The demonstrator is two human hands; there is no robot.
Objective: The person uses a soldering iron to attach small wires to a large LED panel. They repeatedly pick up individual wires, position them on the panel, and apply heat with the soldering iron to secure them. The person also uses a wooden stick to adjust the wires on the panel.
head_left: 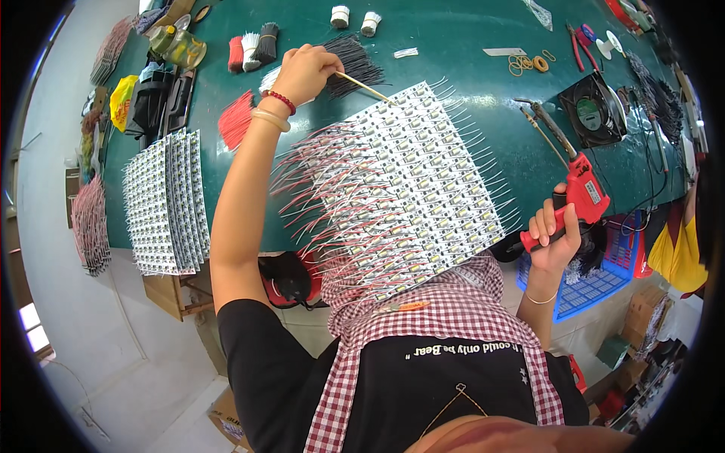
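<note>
My left hand (308, 69) pinches a thin wooden-looking stick (365, 87). The stick's far end reaches the upper edge of a large white circuit board panel (423, 174). Rows of small components cover the panel, which lies tilted over the table's front edge and my lap. Red and white wires (317, 204) stick out along its left side, and short thin wires line its right side. Right of the panel, my right hand (555, 230) is wrapped round the handle of a red soldering gun (587, 185). Its metal tip points up and left, apart from the panel.
On the green table (468, 23) lie black wires (351, 64), red wires (236, 121) and several tied bundles at the back. Stacked circuit board panels (162, 204) overhang at left. A black fan (593, 109) stands at right, with red pliers (580, 47) behind. A blue basket (604, 283) sits below.
</note>
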